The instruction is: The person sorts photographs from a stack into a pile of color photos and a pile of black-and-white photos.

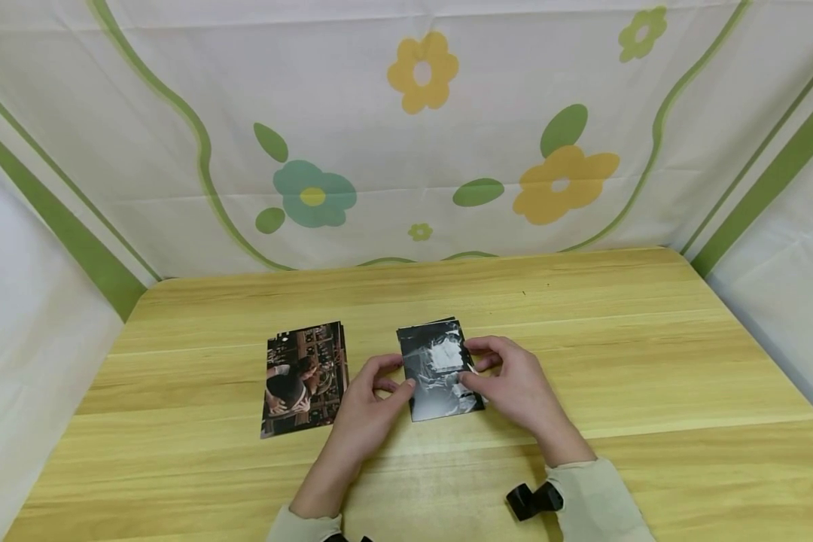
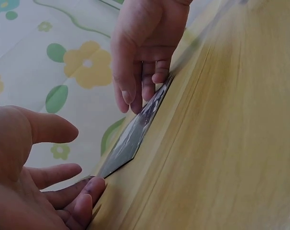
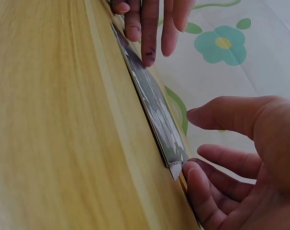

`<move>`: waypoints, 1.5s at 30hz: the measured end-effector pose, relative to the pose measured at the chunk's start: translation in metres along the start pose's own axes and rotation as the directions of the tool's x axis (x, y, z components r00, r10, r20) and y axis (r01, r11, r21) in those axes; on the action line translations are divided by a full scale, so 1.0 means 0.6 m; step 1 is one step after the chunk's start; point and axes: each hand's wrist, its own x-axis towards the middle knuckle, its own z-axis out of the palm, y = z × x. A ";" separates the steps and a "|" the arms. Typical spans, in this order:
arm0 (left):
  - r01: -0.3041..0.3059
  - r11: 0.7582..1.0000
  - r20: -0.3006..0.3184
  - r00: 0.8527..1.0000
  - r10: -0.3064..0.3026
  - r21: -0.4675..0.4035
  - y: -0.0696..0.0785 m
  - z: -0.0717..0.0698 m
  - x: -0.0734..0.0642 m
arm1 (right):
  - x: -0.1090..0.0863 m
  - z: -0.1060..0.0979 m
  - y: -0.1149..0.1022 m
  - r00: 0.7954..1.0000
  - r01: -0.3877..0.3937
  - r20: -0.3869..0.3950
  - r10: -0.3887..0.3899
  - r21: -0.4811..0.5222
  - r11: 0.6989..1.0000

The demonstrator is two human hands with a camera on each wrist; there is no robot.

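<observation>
A small stack of photos lies flat on the table, a black-and-white picture on top and darker corners showing behind it. My left hand is at its left edge, and my right hand is opposite, at its right edge. In the left wrist view, the left fingertips touch the near end of the photos while the thumb stays raised and apart. The right wrist view likewise has the right fingertips against the edge, thumb lifted. A pale corner sticks out there from under the top photo.
Left of the stack lies another pile of photos, with a dark brown picture of a person on top. The wooden table ends at a white flowered cloth. A black wrist device is by the right sleeve.
</observation>
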 end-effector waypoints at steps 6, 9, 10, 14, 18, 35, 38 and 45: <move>0.009 1.000 -0.003 1.000 -0.009 0.022 0.001 0.001 -0.001 | 0.001 0.000 -0.001 1.000 -0.004 0.001 0.004 -0.001 1.000; 0.013 1.000 0.001 1.000 -0.013 0.021 0.001 0.000 -0.001 | 0.001 0.001 -0.001 1.000 -0.005 0.003 0.005 -0.005 1.000; 0.013 1.000 0.002 1.000 -0.013 0.018 0.001 0.000 -0.001 | 0.000 0.001 -0.001 1.000 -0.005 0.003 0.005 -0.007 1.000; 0.005 1.000 0.005 1.000 -0.005 0.004 0.000 0.000 -0.001 | 0.000 0.002 0.000 1.000 -0.003 -0.001 0.003 -0.016 1.000; -0.001 1.000 0.011 1.000 0.001 -0.007 -0.001 -0.001 -0.001 | 0.000 0.004 0.000 1.000 0.005 -0.007 -0.005 -0.021 1.000; 0.020 0.999 -0.039 0.999 -0.022 -0.047 -0.001 0.005 0.000 | -0.001 0.008 0.001 1.000 0.017 -0.015 -0.018 -0.036 0.999; 0.020 0.999 -0.035 0.999 -0.022 -0.042 0.000 0.006 -0.001 | -0.001 0.010 0.002 0.999 0.028 -0.017 -0.029 -0.046 0.999; 0.001 0.998 -0.037 0.999 -0.003 -0.067 0.001 0.007 -0.002 | -0.001 0.013 0.002 0.999 0.038 -0.018 -0.039 -0.052 0.998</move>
